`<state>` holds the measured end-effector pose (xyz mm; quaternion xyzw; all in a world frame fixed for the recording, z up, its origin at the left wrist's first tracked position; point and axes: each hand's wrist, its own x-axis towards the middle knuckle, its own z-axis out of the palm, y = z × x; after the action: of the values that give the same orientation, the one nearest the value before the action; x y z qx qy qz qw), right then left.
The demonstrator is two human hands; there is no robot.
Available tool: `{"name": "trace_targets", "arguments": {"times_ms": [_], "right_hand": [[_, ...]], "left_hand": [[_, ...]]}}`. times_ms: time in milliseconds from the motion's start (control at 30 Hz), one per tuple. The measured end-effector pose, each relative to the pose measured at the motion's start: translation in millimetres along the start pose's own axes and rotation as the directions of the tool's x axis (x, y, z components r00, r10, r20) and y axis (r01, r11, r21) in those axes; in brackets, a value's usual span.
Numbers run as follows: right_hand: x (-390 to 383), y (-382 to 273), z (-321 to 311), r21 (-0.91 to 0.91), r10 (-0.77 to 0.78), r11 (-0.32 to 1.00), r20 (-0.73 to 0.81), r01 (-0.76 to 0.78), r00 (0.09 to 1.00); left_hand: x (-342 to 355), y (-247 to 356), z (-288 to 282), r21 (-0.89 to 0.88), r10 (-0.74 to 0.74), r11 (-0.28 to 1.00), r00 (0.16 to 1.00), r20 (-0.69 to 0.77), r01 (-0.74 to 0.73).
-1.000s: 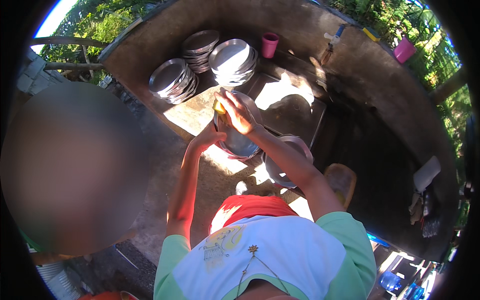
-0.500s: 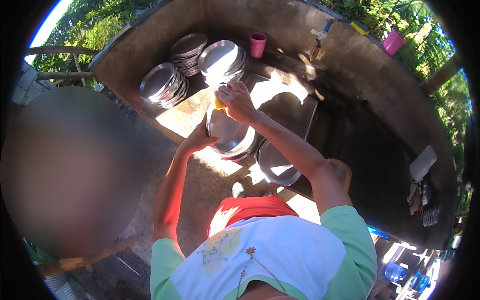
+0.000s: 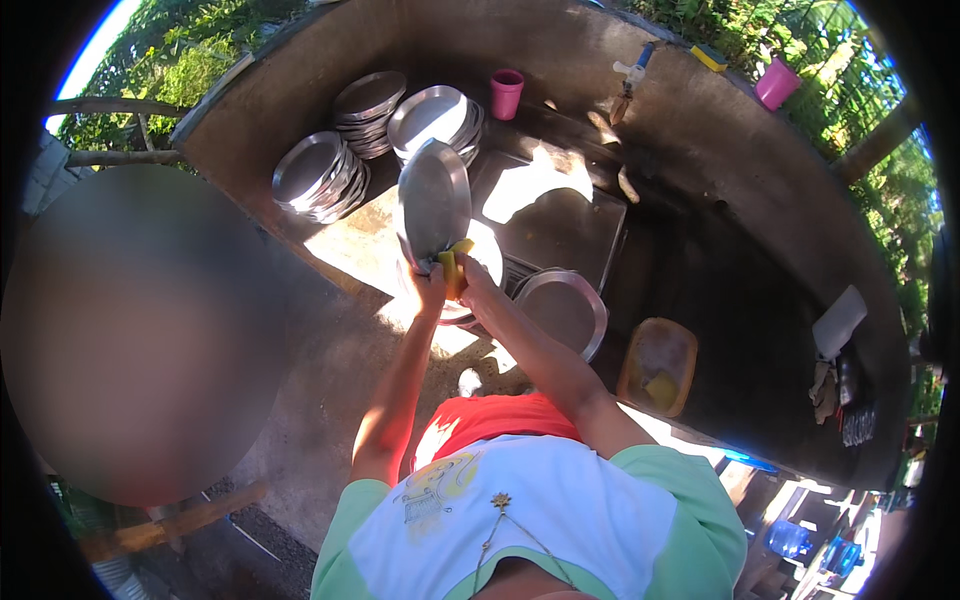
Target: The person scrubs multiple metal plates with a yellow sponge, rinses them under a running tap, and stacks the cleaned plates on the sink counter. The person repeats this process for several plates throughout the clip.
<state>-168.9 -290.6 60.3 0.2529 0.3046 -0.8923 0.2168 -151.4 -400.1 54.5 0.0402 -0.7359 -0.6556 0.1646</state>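
Note:
My left hand (image 3: pixel 428 292) grips the near rim of a round metal plate (image 3: pixel 434 200), which is raised and tilted up on edge. In my right hand (image 3: pixel 478 283) is a yellow sponge (image 3: pixel 450 268), pressed at the plate's near rim close to my left fingers. Both hands partly hide a sunlit stack of plates (image 3: pixel 490 255) beneath them. Just right of that stack lies another round metal plate (image 3: pixel 566 314). An orange-rimmed tub (image 3: pixel 678 352) with cloudy liquid and a yellow piece inside stands farther right.
Stacks of metal plates (image 3: pixel 308 170) stand at the back left, beside a pink cup (image 3: pixel 507 95). A tap (image 3: pixel 630 72) juts from the curved concrete wall (image 3: pixel 780 200), with a sponge (image 3: pixel 709 58) and a pink container (image 3: pixel 776 84) on top. A rectangular metal tray (image 3: pixel 560 230) lies mid-counter.
The plate has been lifted off the stack and tipped up. My right hand and sponge have moved from its far rim to its near rim. The tub has come into view.

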Motion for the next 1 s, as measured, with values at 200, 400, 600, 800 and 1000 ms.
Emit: {"name": "trace_targets", "arguments": {"times_ms": [200, 400, 600, 800, 1000], "right_hand": [[-15.6, -37.4, 8.4, -0.086, -0.257, 0.954, 0.250, 0.286, 0.933], [-77.4, -74.4, 35.7, -0.623, -0.654, 0.515, 0.158, 0.589, 0.740], [-102.0, -92.2, 100.1, -0.400, -0.580, 0.700, 0.166, 0.592, 0.797], [-74.3, -58.3, 100.6, -0.536, -0.770, -0.001, 0.538, 0.844, 0.341], [-96.8, -11.8, 75.4, -0.595, -0.449, -0.108, 0.744, 0.796, 0.495]], "left_hand": [[-14.0, 17.9, 5.3, -0.588, -0.484, 0.586, 0.823, 0.297, 0.557], [-23.6, 76.5, -9.7, 0.554, 0.147, 0.788, 0.955, 0.258, -0.271], [-12.7, 84.8, -4.5, 0.281, -0.033, 0.954, 0.897, 0.441, -0.103], [7.8, 87.2, -37.3, -0.632, -0.010, 0.596, 0.791, 0.612, 0.496], [40.2, 34.6, -48.3, -0.058, 0.550, 0.811, 0.726, 0.414, -0.582]]}}
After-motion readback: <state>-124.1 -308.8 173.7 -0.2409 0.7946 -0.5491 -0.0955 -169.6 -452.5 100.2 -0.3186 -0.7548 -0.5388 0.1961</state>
